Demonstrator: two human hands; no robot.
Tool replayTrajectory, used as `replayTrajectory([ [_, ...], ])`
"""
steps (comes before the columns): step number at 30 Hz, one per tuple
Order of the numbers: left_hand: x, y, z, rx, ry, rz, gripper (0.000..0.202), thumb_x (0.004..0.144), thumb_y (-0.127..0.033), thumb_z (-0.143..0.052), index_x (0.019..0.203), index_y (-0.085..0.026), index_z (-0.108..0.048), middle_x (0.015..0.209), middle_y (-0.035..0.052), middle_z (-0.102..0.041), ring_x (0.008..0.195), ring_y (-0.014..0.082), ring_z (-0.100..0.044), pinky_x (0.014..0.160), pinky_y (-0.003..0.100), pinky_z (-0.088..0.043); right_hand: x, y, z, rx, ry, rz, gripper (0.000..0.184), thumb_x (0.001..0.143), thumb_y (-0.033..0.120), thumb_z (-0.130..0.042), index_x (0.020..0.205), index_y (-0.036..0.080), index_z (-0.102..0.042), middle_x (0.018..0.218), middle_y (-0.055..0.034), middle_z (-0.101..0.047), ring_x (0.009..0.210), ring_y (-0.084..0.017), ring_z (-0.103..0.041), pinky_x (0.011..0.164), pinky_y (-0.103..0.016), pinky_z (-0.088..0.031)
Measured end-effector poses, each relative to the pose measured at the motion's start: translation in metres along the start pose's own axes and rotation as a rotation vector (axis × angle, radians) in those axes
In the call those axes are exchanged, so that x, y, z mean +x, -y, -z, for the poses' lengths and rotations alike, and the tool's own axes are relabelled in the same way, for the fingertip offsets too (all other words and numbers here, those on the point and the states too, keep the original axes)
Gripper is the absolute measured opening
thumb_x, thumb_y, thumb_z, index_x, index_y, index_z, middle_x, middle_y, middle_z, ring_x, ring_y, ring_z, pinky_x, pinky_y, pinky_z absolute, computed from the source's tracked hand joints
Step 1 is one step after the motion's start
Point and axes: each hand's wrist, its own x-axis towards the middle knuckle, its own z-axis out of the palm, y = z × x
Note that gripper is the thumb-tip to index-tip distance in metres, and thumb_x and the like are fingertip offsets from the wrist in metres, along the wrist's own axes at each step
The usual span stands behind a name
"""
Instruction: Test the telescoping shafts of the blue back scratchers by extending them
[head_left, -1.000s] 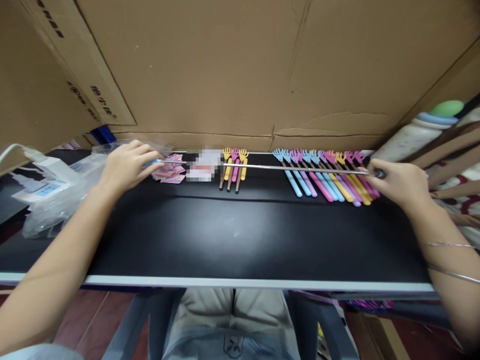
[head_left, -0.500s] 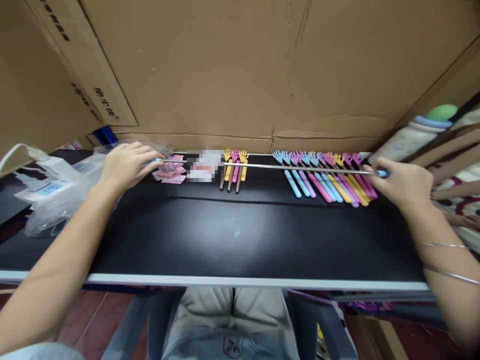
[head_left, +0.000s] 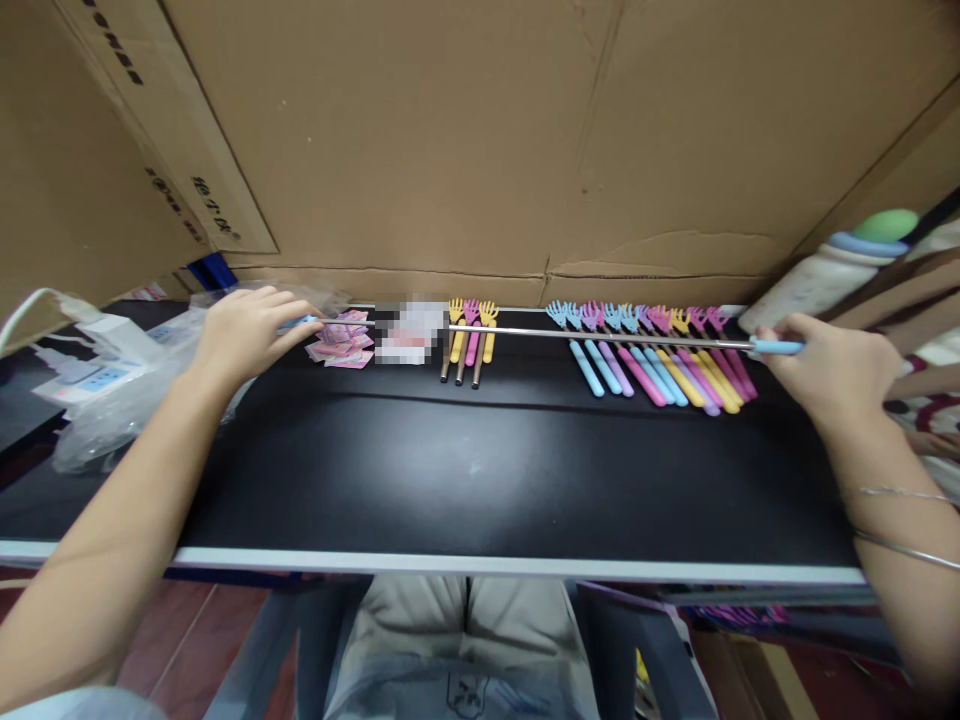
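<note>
An extended telescopic back scratcher (head_left: 570, 334) stretches level above the black tabletop, its thin metal rod drawn long. My left hand (head_left: 251, 335) is closed around its light blue left end, mostly covered by my fingers. At the opposite end, my right hand (head_left: 840, 375) grips the light blue handle (head_left: 776, 347). Behind and below the rod lies a row of back scratchers (head_left: 660, 365) with claw heads and handles in blue, purple, pink and yellow. A smaller group of back scratchers (head_left: 471, 340), yellow and pink, lies near the middle.
Pink printed packets (head_left: 341, 340) lie beside a blurred white item (head_left: 411, 335). Clear plastic bags (head_left: 139, 390) and a white power strip (head_left: 97, 378) occupy the left side. A white bottle (head_left: 814, 275) with a green top stands right. Cardboard (head_left: 420, 140) walls the back.
My right hand has shifted right, and more of the light blue handle now shows beside it. My left hand has barely moved.
</note>
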Motion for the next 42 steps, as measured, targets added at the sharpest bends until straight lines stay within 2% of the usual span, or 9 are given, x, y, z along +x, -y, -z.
replayTrajectory([
  [8, -0.005, 0.0, 0.005, -0.137, 0.02, 0.133, 0.044, 0.094, -0.051, -0.027, 0.103, -0.021, -0.059, 0.102, 0.002, -0.059, 0.095, 0.0149, -0.051, 0.059, 0.02, -0.029, 0.001, 0.0, 0.001, 0.071, 0.044, -0.093, 0.047, 0.08, 0.052, -0.038, 0.097, 0.018, -0.067, 0.071, -0.015, -0.063, 0.062, -0.023, -0.05, 0.053, -0.03, -0.022],
  [13, -0.004, -0.001, 0.005, -0.144, 0.048, 0.162, 0.043, 0.093, -0.052, -0.03, 0.104, -0.023, -0.06, 0.103, 0.0004, -0.059, 0.089, 0.0154, -0.053, 0.057, 0.02, -0.027, 0.001, 0.0, 0.001, 0.076, 0.076, -0.104, 0.045, 0.079, 0.054, -0.04, 0.095, 0.021, -0.067, 0.073, -0.0137, -0.063, 0.062, -0.023, -0.049, 0.053, -0.03, -0.023],
  [16, -0.004, -0.002, 0.006, -0.147, 0.062, 0.16, 0.043, 0.092, -0.052, -0.03, 0.105, -0.024, -0.06, 0.104, 0.0004, -0.059, 0.086, 0.0155, -0.053, 0.057, 0.02, -0.026, 0.002, -0.003, -0.001, 0.065, 0.117, -0.086, 0.046, 0.079, 0.056, -0.04, 0.095, 0.022, -0.066, 0.075, -0.0137, -0.063, 0.063, -0.023, -0.048, 0.053, -0.03, -0.023],
  [24, -0.006, -0.006, 0.003, -0.042, -0.056, 0.125, 0.045, 0.094, -0.052, -0.026, 0.098, -0.024, -0.061, 0.098, 0.001, -0.064, 0.084, 0.0151, -0.055, 0.057, 0.021, -0.026, 0.003, -0.009, -0.001, 0.078, 0.141, -0.089, 0.045, 0.079, 0.055, -0.041, 0.095, 0.022, -0.067, 0.075, -0.0133, -0.063, 0.063, -0.022, -0.048, 0.053, -0.029, -0.024],
  [28, -0.008, -0.004, 0.004, 0.007, -0.064, 0.099, 0.045, 0.094, -0.051, -0.025, 0.097, -0.023, -0.061, 0.097, 0.0017, -0.065, 0.084, 0.0153, -0.056, 0.056, 0.022, -0.026, 0.003, -0.013, -0.001, 0.07, 0.173, -0.092, 0.047, 0.081, 0.055, -0.038, 0.1, 0.022, -0.066, 0.08, -0.0145, -0.064, 0.067, -0.023, -0.049, 0.054, -0.03, -0.024],
  [31, -0.008, -0.005, 0.006, 0.041, -0.08, 0.089, 0.047, 0.094, -0.051, -0.025, 0.097, -0.022, -0.061, 0.097, 0.0026, -0.066, 0.084, 0.0158, -0.057, 0.056, 0.023, -0.026, 0.002, -0.012, -0.001, 0.047, 0.147, -0.068, 0.047, 0.082, 0.055, -0.038, 0.099, 0.021, -0.066, 0.077, -0.0149, -0.063, 0.063, -0.023, -0.047, 0.054, -0.03, -0.023],
  [35, -0.002, -0.025, 0.012, 0.04, -0.088, 0.016, 0.048, 0.093, -0.053, -0.025, 0.093, -0.024, -0.064, 0.09, 0.0021, -0.067, 0.081, 0.0168, -0.06, 0.056, 0.025, -0.028, -0.005, 0.013, 0.011, 0.021, 0.14, 0.02, 0.044, 0.083, 0.056, -0.036, 0.09, 0.023, -0.064, 0.07, -0.0122, -0.061, 0.059, -0.021, -0.046, 0.052, -0.028, -0.021],
  [37, 0.003, -0.043, 0.016, -0.003, -0.088, -0.041, 0.048, 0.092, -0.055, -0.028, 0.092, -0.026, -0.065, 0.086, 0.0021, -0.068, 0.079, 0.0173, -0.061, 0.056, 0.026, -0.028, -0.013, 0.034, 0.023, 0.034, 0.161, 0.124, 0.043, 0.085, 0.056, -0.034, 0.09, 0.023, -0.062, 0.069, -0.0112, -0.061, 0.059, -0.021, -0.047, 0.051, -0.027, -0.021],
  [42, 0.008, -0.087, 0.028, -0.142, -0.162, -0.03, 0.041, 0.092, -0.052, -0.032, 0.088, -0.03, -0.067, 0.084, 0.0018, -0.068, 0.077, 0.0183, -0.063, 0.053, 0.028, -0.028, -0.032, 0.072, 0.045, 0.067, 0.155, 0.251, 0.043, 0.087, 0.056, -0.031, 0.087, 0.023, -0.058, 0.07, -0.01, -0.063, 0.061, -0.021, -0.051, 0.051, -0.026, -0.02],
])
